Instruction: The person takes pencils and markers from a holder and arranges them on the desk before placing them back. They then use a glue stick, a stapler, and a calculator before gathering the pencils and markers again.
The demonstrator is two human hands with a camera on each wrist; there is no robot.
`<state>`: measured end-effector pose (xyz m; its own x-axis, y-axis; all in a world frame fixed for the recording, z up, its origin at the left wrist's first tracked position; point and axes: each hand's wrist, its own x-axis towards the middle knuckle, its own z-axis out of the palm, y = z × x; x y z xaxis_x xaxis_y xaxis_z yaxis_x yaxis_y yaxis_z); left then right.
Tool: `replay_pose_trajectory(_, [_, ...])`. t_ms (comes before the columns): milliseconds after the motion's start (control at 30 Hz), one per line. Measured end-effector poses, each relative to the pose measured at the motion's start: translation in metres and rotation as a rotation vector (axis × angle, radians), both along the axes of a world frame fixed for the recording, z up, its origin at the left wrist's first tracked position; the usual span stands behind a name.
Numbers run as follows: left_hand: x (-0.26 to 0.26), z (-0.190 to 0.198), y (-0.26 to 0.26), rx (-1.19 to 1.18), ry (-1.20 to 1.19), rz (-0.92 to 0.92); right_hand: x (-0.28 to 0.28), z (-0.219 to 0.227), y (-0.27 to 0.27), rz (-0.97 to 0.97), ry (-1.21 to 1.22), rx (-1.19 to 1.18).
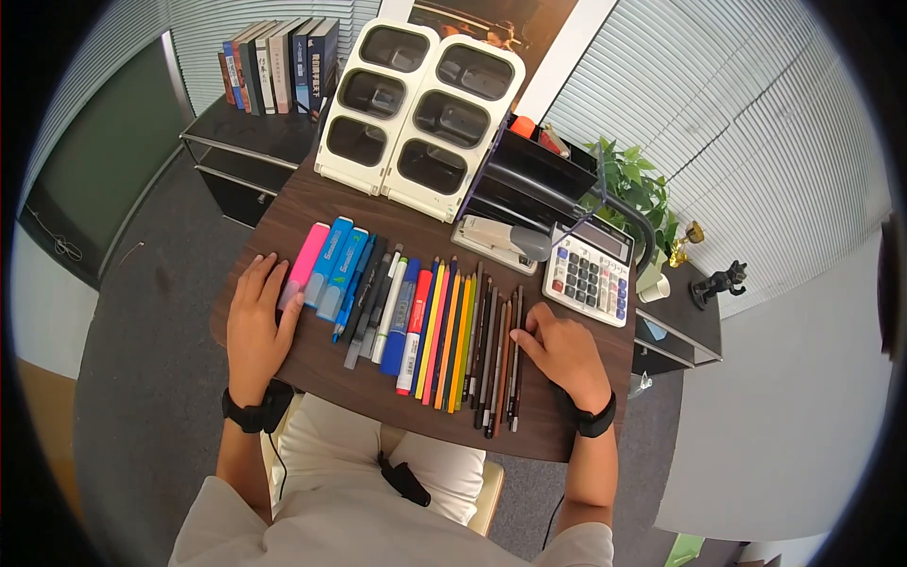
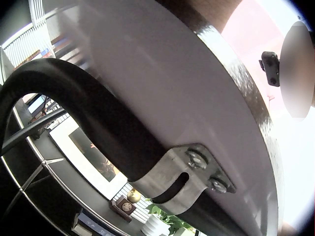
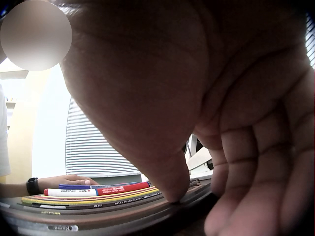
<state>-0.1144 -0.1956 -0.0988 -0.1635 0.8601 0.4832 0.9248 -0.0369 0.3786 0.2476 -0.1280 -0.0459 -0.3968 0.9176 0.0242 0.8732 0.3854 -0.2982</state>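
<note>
A row of pens and pencils lies side by side on the dark wooden table. At its left end my left hand rests flat, the thumb against the pink highlighter. Blue highlighters, a red-and-white marker and colored pencils run rightward. My right hand rests at the other end, fingers loosely bent, thumb touching the outermost dark pencil. In the right wrist view, the right hand has its thumb tip on the pencils. The left wrist view does not show the left hand's fingers.
Behind the row stand a cream organizer with several compartments, a stapler, a black desk holder and a calculator. Books sit on a side cabinet. A plant is at the right. The left wrist view shows a metal bracket.
</note>
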Motion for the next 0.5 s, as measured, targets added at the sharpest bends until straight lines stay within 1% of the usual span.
replay_pose_trajectory(500, [-0.0002, -0.0007, 0.0000, -0.014, -0.002, 0.008, -0.0010, 0.0012, -0.0001, -0.001, -0.006, -0.006])
